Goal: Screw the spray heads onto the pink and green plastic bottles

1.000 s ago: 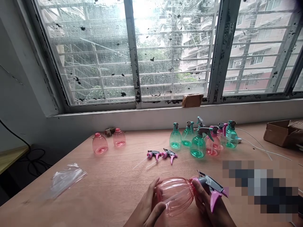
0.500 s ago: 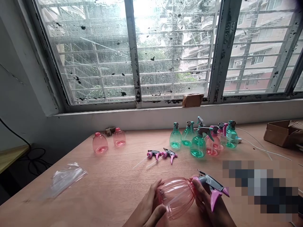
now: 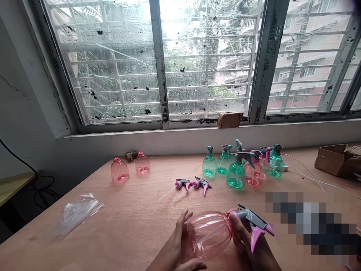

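Observation:
A pink see-through spray bottle (image 3: pixel 208 233) lies sideways over the table's near edge, held between both hands. My left hand (image 3: pixel 177 248) cups its round base, fingers curled around it. At the neck, my right hand (image 3: pixel 248 244) grips the pink collar of the grey and pink trigger head (image 3: pixel 252 224), which sits on the bottle and points right.
Two loose trigger heads (image 3: pixel 193 184) with dip tubes lie mid-table. Several finished green and pink bottles (image 3: pixel 242 167) stand behind them. Two headless pink bottles (image 3: pixel 129 168) stand at the left, a plastic bag (image 3: pixel 77 212) nearer left, a cardboard box (image 3: pixel 337 158) far right.
The bottle has turned slightly in my hands and my left thumb has slid lower under its base. My right hand stays on the collar.

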`<state>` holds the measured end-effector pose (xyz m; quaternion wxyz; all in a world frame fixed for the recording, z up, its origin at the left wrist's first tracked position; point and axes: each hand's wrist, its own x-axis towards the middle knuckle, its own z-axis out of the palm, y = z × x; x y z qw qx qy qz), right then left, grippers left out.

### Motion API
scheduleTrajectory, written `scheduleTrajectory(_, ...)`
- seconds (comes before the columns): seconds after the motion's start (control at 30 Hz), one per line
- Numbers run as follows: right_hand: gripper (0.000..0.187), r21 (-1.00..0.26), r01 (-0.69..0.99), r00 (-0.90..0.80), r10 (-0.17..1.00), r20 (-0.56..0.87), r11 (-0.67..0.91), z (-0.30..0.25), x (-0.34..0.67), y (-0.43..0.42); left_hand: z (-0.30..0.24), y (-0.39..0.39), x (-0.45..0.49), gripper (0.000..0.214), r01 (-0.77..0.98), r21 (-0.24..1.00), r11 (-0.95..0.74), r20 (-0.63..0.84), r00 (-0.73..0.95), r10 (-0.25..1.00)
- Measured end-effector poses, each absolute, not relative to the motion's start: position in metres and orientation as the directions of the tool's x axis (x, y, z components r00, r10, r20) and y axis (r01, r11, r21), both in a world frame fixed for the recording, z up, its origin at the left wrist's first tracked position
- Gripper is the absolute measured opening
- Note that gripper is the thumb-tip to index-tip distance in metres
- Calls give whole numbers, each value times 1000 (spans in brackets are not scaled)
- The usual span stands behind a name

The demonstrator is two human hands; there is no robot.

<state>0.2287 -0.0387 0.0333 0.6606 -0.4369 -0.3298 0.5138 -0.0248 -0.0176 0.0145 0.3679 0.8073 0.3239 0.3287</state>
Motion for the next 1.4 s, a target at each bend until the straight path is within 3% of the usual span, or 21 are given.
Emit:
scheduleTrajectory(0.23, 46, -924, -371, 206, 978, 15, 92, 31, 230, -38, 16, -16, -26, 76, 305, 845, -439, 204, 575, 792)
scheduleTrajectory(0.43, 45, -953, -280, 203, 977, 57, 114, 34, 230, -38, 6, -10, -28, 128, 311, 800, -514, 237, 623, 745)
scheduleTrajectory(0.5, 45, -952, -294, 202, 979, 30, 89, 35, 230, -39, 10, -11, -29, 134, 319, 775, -545, 247, 641, 727)
scheduleTrajectory(0.57, 45, -941, -328, 203, 979, 14, 81, 35, 229, -39, 15, -14, -29, 129, 324, 778, -538, 239, 640, 730)
scheduleTrajectory(0.7, 47, -909, -413, 238, 970, -51, 53, 32, 227, -39, 19, -16, -28, 89, 314, 825, -470, 211, 600, 771)
scheduleTrajectory(0.77, 47, -910, -411, 254, 965, -58, 53, 32, 227, -39, 14, -14, -28, 81, 308, 834, -458, 207, 595, 777)
scheduleTrajectory(0.97, 47, -913, -406, 278, 958, -70, 51, 34, 227, -39, -3, -6, -26, 118, 383, 796, -469, 199, 567, 799)
scheduleTrajectory(1.13, 46, -887, -462, 249, 963, -105, 22, 34, 228, -39, -2, -7, -24, 122, 454, 745, -489, 206, 540, 816)
scheduleTrajectory(1.4, 45, -912, -409, 257, 958, -129, -13, 28, 230, -38, 9, -12, -26, 73, 342, 796, -499, 235, 586, 775)
